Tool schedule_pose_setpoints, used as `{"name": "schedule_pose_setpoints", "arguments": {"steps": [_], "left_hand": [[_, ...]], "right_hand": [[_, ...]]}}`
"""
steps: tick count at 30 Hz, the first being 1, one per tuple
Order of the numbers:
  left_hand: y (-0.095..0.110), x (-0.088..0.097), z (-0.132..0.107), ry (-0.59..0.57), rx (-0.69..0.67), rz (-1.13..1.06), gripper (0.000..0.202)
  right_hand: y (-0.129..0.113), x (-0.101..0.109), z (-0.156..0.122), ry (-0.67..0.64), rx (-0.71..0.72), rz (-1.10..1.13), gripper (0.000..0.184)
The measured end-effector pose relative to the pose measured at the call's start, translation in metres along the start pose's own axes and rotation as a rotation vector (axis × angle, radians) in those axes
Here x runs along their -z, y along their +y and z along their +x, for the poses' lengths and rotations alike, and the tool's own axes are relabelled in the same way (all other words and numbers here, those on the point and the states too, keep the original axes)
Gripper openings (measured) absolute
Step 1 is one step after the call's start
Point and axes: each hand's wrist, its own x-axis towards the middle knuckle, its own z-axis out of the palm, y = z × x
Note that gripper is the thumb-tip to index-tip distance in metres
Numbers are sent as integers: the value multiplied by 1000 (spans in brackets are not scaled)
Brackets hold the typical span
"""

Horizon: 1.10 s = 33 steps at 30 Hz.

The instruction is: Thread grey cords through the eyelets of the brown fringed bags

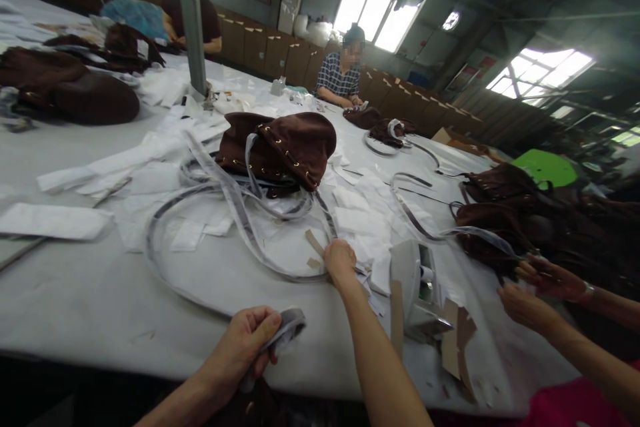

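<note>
My left hand [243,344] sits at the near table edge, closed around the end of a grey wrapped bag strap [289,327]. My right hand [340,260] reaches forward over the table and pinches the same long grey strap [235,207] where it loops on the white surface. The strap runs in wide loops back to a brown suede bag [285,143] with gold studs lying in the middle of the table. Small tan cardboard strips [315,243] lie just beside my right hand.
White paper sheets [55,221] and wrapping scraps litter the table. A tape dispenser [417,280] and cardboard pieces [457,340] stand to the right. A co-worker's two hands [535,290] work on brown bags [505,213] at right. More brown bags [65,87] lie far left; other people sit at the far side.
</note>
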Motion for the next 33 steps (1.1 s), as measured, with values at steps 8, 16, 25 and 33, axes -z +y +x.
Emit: {"name": "schedule_pose_setpoints", "arguments": {"steps": [8, 16, 25, 33], "left_hand": [[9, -4, -3, -10, -17, -52, 43], [2, -1, 3, -12, 0, -78, 44], [8, 3, 7, -20, 127, -157, 49], [7, 4, 9, -68, 148, -171, 51]], "right_hand": [[20, 8, -20, 119, 36, 187, 28], [25, 5, -24, 95, 73, 516, 22], [22, -6, -21, 61, -72, 969, 45], [14, -2, -21, 109, -79, 1008, 40]]}}
